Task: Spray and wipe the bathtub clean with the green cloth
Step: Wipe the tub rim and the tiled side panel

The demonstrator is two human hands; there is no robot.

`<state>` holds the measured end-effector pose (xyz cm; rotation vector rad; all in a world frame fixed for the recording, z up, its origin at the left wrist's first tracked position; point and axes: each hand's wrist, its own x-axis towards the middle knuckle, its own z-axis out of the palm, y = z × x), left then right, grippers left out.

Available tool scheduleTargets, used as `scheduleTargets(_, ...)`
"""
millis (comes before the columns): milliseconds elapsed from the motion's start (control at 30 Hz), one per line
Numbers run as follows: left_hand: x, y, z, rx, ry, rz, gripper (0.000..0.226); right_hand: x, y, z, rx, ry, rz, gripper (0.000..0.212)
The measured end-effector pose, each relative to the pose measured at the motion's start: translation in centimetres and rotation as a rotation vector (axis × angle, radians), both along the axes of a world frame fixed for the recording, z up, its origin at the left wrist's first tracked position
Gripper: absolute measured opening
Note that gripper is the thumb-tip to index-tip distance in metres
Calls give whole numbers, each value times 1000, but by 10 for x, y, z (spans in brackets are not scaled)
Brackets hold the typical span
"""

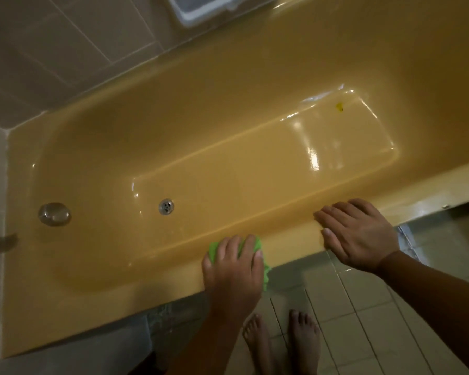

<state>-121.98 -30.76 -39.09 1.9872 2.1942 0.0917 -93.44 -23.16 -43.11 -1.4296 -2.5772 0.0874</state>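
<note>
A yellow bathtub (pixel 173 147) fills most of the head view, running from lower left to upper right. My left hand (pixel 232 269) presses a green cloth (pixel 264 269) onto the tub's near rim, fingers curled over it; only the cloth's edges show around the hand. My right hand (pixel 356 236) rests flat on the same rim to the right, fingers straight and holding nothing. A small yellow spot (pixel 339 106) sits on the tub floor at the far right end. No spray bottle is in view.
A metal drain (pixel 166 206) lies in the tub floor at left, with a round metal overflow knob (pixel 54 214) on the end wall. A white basket (pixel 201 8) stands on the far ledge. Bare feet (pixel 282 339) stand on pale floor tiles (pixel 363 307) below the rim.
</note>
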Motion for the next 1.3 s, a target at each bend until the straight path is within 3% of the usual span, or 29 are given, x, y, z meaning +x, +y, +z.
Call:
scheduleTargets(100, 48, 16, 2, -46, -1, 54, 36, 7, 0, -5, 58, 18, 2, 47)
scheduleTargets(200, 115, 61, -3, -28, -54, -260, 32, 15, -1, -10, 108, 40, -70, 45)
scheduleTargets(300, 129, 93, -8, -53, -77, -438, 36, 36, 4, -9, 131, 41, -148, 44)
scheduleTargets(467, 77, 36, 0, -44, 82, -296, 44, 53, 8, -12, 143, 32, -162, 43)
scheduleTargets(567, 98, 31, 2, -66, 78, -219, 45, 58, 7, -18, 164, 58, -171, 43)
scheduleTargets(700, 176, 81, -3, -31, 5, -401, 40, 67, 9, -17, 175, 74, -258, 43)
scheduleTargets(800, 187, 103, -1, -75, -33, -502, 39, 84, 10, -14, 162, 50, -305, 43)
scheduleTargets(1033, 134, 39, -2, -42, 39, -285, 45, 112, 19, -21, 210, 45, -281, 46)
scheduleTargets(1300, 230, 120, -5, -70, -59, -517, 44, 122, 19, -18, 190, 67, -334, 45)
